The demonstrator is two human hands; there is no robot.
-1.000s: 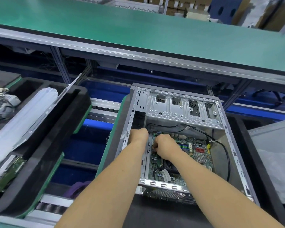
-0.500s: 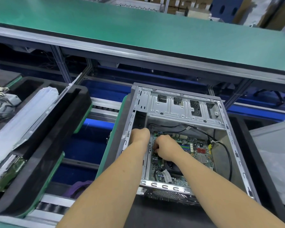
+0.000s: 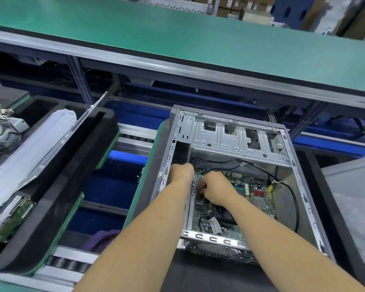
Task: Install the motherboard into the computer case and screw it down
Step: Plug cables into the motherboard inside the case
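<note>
Down inside the open computer case (image 3: 236, 144), the motherboard (image 3: 253, 194) lies flat on the case floor, its green face up, in the half nearer the person. The right hand (image 3: 216, 189) rests on the board's left part with fingers curled downward; a small dark thing shows at the fingertips, but whether the grip pinches it cannot be told. The left hand (image 3: 180, 172) sits at the case's left wall, beside the board's left edge, knuckles up and fingers bent over the metal edge, gripping it as far as can be seen. A black cable (image 3: 291, 199) runs from the case's far side along the right of the board and down toward the near right corner. A silver drive cage (image 3: 238, 138) spans the far end of the case.

The case lies on its side in a black foam tray (image 3: 316, 186) on a roller line. To the left, well apart, another black foam tray (image 3: 57, 186) holds a long white-wrapped panel (image 3: 30, 152) and a second green board (image 3: 15, 218). Beyond both runs a long green table (image 3: 177, 39).
</note>
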